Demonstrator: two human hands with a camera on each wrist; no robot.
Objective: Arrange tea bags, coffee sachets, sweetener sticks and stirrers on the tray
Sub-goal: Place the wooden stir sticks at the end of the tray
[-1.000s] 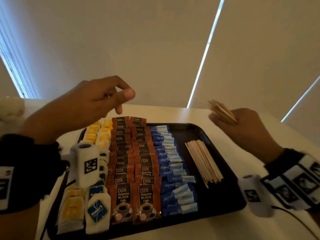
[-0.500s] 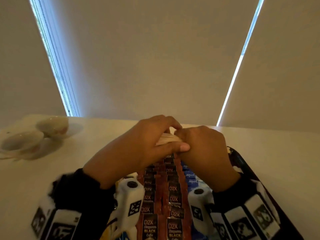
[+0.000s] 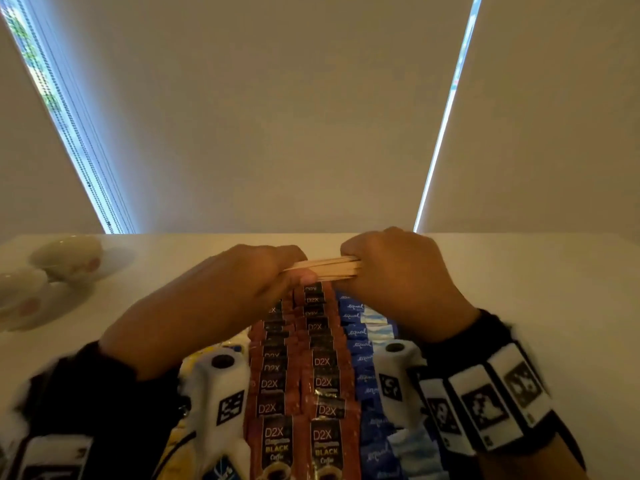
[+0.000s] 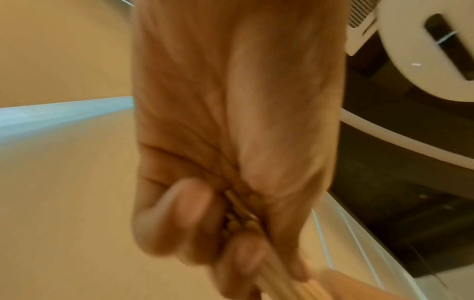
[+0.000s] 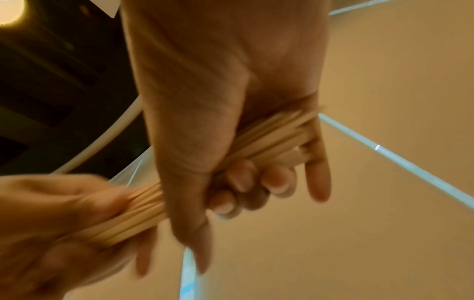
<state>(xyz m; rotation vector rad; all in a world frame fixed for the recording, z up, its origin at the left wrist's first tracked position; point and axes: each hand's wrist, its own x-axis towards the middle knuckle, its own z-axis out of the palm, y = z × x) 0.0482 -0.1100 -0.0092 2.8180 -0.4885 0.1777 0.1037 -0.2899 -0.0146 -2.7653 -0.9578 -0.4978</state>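
Observation:
A bundle of wooden stirrers [image 3: 325, 268] lies crosswise in the air above the far end of the tray, gripped at both ends. My left hand [image 3: 277, 275] curls round its left end and my right hand [image 3: 377, 271] round its right end. In the right wrist view the stirrers [image 5: 259, 146] run through my fist, fingers [image 5: 277, 182] wrapped under them. In the left wrist view the stirrer ends [image 4: 238, 219] show between my thumb and fingers. Below, rows of brown coffee sachets [image 3: 304, 386], blue sweetener sticks [image 3: 363, 344] and yellow tea bags [image 3: 187, 448] fill the tray; its rim is hidden.
Two pale cups on saucers [image 3: 65, 258] stand on the white table [image 3: 536, 289] at the far left. Window blinds [image 3: 277, 116] with bright gaps rise behind the table's far edge.
My hands came together from apart: the left hand, empty a second ago, now grips the stirrer bundle that the right hand held alone. In the last half second the hands drew slightly apart along it.

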